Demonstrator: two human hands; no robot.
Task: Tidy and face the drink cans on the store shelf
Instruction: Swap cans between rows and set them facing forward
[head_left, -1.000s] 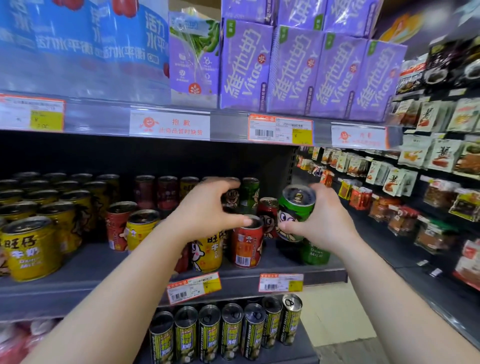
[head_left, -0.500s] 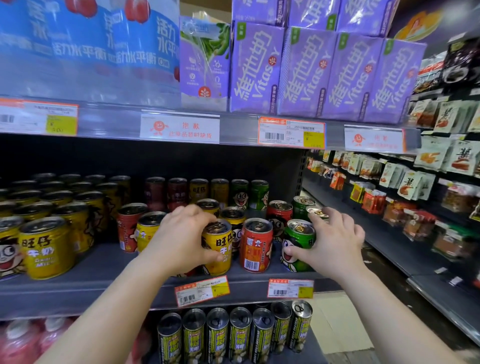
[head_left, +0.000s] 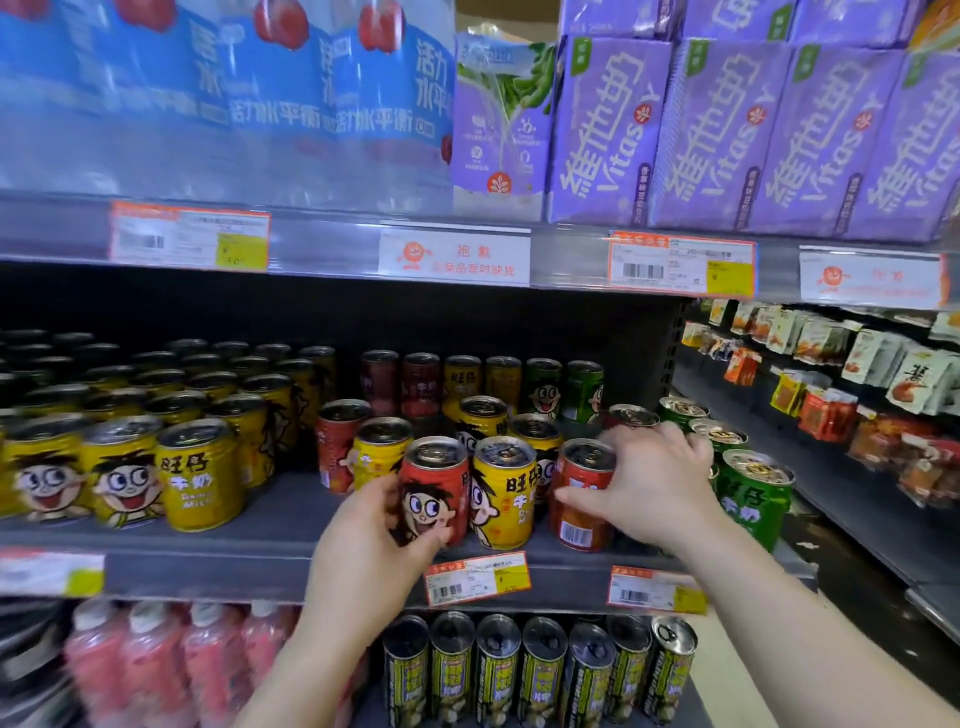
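Observation:
On the middle shelf (head_left: 218, 569) stand rows of small milk cans in yellow, red and green. My left hand (head_left: 371, 540) grips a red can (head_left: 434, 488) with a cartoon face turned forward, at the shelf's front edge. My right hand (head_left: 652, 483) is closed around another red can (head_left: 579, 499), whose barcode faces out. Between them a yellow can (head_left: 506, 493) stands upright. A green can (head_left: 756, 493) stands to the right of my right hand, apart from it.
A block of yellow cans (head_left: 124, 462) fills the shelf's left. Purple drink cartons (head_left: 717, 130) and blue-wrapped bottle packs (head_left: 218, 98) sit above. Dark-and-yellow cans (head_left: 540, 670) and pink bottles (head_left: 171, 670) are below. Snack packets (head_left: 831, 395) hang on the right-hand racks.
My left hand has let go of the yellow can and now holds a red can at the front. My right hand has left the green can and closed on the barcode-facing red can.

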